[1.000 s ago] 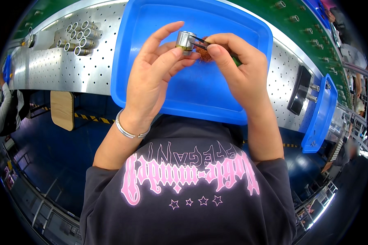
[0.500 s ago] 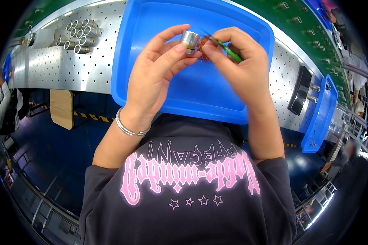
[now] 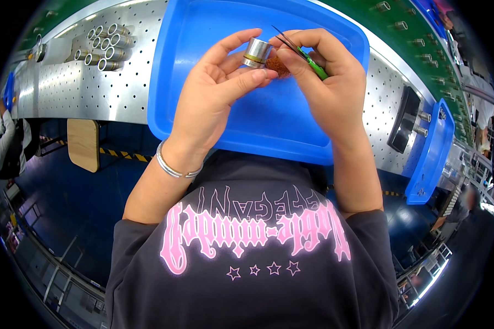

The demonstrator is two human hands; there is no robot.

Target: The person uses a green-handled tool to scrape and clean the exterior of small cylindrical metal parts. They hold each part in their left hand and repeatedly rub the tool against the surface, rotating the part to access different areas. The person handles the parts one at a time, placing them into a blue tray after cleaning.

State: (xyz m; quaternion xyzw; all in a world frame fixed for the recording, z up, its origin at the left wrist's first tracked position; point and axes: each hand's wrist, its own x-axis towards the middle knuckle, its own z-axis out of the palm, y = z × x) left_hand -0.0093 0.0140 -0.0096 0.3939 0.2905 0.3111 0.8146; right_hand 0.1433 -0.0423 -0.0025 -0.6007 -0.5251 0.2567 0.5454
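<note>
My left hand [image 3: 217, 82] is closed on a short silver metal cylinder [image 3: 257, 52] with a yellowish band near its lower end, pinched between thumb and fingers. Facing it, my right hand [image 3: 329, 68] grips a thin, dark, pointed tool with a green handle [image 3: 316, 69]. Its tip points up and left, apart from the cylinder; whether it is tweezers or scissors I cannot tell. Between the hands shows a clump of fine copper-coloured strands [image 3: 278, 67]. Both hands are over a large blue tray [image 3: 269, 143], whose floor is partly hidden by them.
Several similar metal cylinders [image 3: 108, 64] stand on the perforated metal bench [image 3: 132, 93] at left. To the right are a black flat object [image 3: 404, 119], two small metal cylinders [image 3: 421, 131] and a narrow blue tray [image 3: 431, 159]. A wooden stool seat [image 3: 83, 145] is below the bench.
My left hand has turned the cylinder, so its banded end now faces down and left. The right hand has tilted the green-handled tool, and its tip now points higher.
</note>
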